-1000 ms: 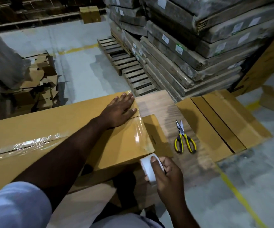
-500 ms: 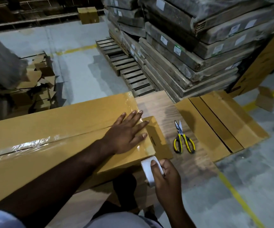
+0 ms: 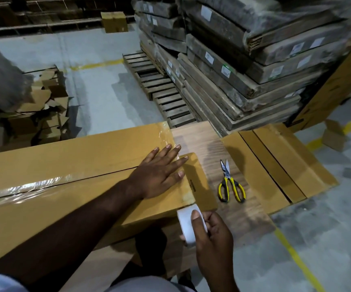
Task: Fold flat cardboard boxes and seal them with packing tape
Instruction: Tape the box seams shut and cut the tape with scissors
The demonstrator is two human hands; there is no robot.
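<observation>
A long flat brown cardboard box lies across the wood-grain work surface, with clear tape along its centre seam and across its right end. My left hand presses flat on the box's right end, fingers straight and spread over the tape there. My right hand grips a roll of packing tape just below the box's near right corner. A small end flap sticks out to the right of the box.
Yellow-handled scissors lie on the wood-grain surface right of the box. More flat cardboard lies further right. A stack of wrapped panels and a pallet stand behind. Cardboard scraps pile up at the left.
My left hand slid along the box's right end toward me, from the far edge to the middle of the taped end. The right hand with the tape roll stayed nearly still.
</observation>
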